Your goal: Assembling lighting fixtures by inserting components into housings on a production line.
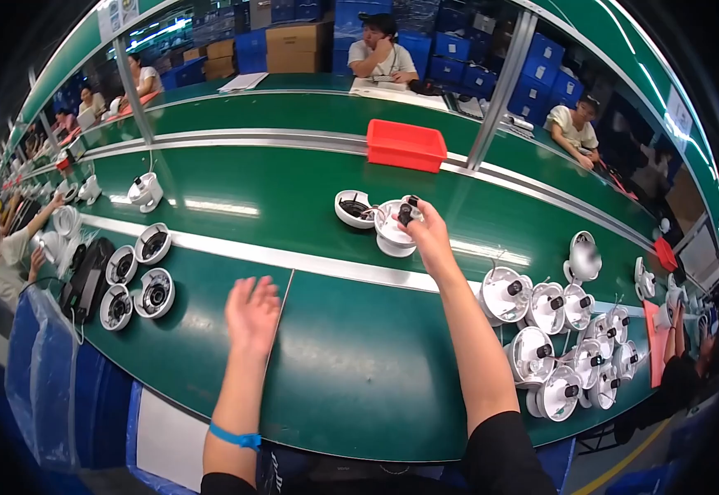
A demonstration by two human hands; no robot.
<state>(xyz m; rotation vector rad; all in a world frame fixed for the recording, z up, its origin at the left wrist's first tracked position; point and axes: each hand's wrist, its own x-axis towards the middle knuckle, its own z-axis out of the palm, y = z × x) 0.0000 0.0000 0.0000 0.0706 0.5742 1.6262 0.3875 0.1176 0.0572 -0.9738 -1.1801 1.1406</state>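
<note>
My right hand [430, 238] reaches over the green belt and grips a white dome camera body [395, 241] by its upper right side, near the black lens module [406, 214]. Thin wires run from this body to a round white cover with a black inside [353, 209], just to its left. Above the near green worktop [359, 363] hovers my left hand [252, 315], fingers spread and holding nothing. A blue band [234, 436] circles that wrist.
Several white camera bodies [533, 356] with black lenses crowd the worktop's right side. White ring-shaped covers [156, 293] lie at left, beside a black bag-like item [87, 282]. A red bin [406, 145] stands beyond the belt. Other people work along the line.
</note>
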